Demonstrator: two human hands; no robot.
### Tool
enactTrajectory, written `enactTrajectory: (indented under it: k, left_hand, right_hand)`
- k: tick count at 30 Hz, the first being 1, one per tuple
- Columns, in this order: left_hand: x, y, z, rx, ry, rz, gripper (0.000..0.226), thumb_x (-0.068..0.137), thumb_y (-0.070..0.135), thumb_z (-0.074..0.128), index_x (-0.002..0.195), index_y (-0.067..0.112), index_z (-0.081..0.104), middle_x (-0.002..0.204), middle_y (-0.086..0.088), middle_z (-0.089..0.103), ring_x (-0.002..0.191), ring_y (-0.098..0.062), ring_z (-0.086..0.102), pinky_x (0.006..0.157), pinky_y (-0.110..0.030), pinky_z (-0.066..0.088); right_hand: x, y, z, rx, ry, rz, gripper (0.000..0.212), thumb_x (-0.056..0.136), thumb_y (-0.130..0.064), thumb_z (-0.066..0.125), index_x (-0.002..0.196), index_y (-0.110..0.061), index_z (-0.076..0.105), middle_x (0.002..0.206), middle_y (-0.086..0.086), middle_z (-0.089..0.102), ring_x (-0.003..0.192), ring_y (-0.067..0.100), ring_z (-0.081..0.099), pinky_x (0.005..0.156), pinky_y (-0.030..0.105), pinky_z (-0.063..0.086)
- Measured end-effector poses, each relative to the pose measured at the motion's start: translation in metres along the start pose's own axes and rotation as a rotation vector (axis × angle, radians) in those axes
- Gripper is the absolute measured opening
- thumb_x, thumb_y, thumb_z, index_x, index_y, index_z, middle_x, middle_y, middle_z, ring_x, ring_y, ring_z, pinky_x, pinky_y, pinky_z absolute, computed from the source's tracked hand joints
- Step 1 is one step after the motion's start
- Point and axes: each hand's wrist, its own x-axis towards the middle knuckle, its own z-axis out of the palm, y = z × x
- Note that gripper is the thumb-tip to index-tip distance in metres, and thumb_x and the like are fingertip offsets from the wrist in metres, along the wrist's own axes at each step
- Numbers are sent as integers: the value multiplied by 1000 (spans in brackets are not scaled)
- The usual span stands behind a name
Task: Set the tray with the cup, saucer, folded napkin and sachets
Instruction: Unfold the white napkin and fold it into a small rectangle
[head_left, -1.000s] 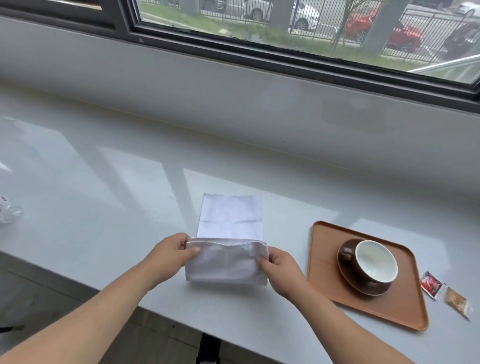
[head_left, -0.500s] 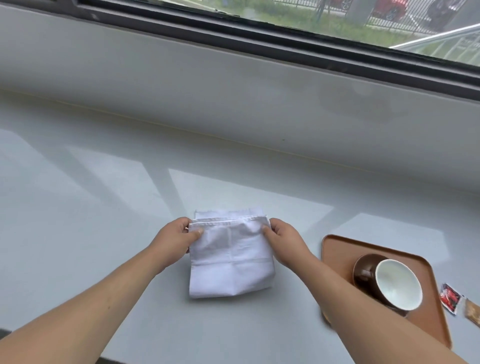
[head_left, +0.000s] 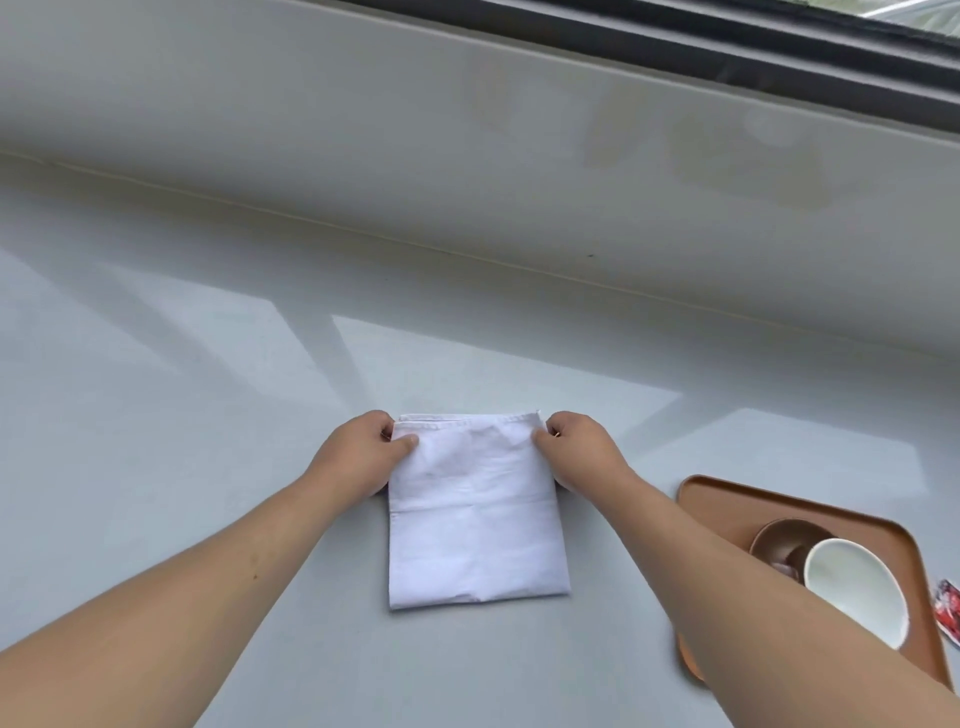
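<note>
Both hands, left hand (head_left: 363, 452) and right hand (head_left: 582, 449), pinch the folded napkin's (head_left: 475, 519) far corners on the counter (head_left: 208, 441), beside the tray (head_left: 727, 501).

Pale grey glossy counter (head_left: 208, 415), w/ window-light patches across it, runs up to a low wall at the back. Directly on it: white napkin (head_left: 475, 519), folded to a rough square, lying flat near centre; brown tray (head_left: 727, 499) at right, well apart from napkin, its near edge partly hidden by a forearm; red sachet (head_left: 948, 610) just beside tray's right edge, cut off by the frame, so its full shape can't be told.
</note>
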Motion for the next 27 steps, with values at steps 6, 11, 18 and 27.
enactTrajectory:
  k: [6,11,18,27]
  left_hand:
    - [0,-5,1,180,111,32,25,88,41,69,78,25,53,74,7,64,66,-14,58,55,-31,38]
    - [-27,-4,5,427,94,269,13,89,31,63,89,30,51,89,10,59,80,-18,59,59,-31,40]
    - [-88,-33,32,741,-73,571,57,77,74,51,119,36,59,134,13,47,123,-13,43,93,-28,39]
    - [-127,-57,45,891,-71,521,49,95,50,52,140,32,48,169,3,23,152,-17,25,127,-39,14]
  right_hand:
    - [-4,1,10,-260,132,-61,19,91,-30,51,76,-22,45,70,-6,55,61,17,50,48,29,31]
    - [-35,13,12,-409,138,-334,5,89,-20,53,93,-20,49,85,-2,58,74,24,55,56,35,43]
    - [-100,60,21,-719,-98,-730,46,85,-53,51,119,-23,58,112,-1,52,98,24,48,86,35,46]
    - [-124,69,20,-729,15,-746,15,94,-21,48,96,-14,60,104,3,63,98,29,55,80,39,48]
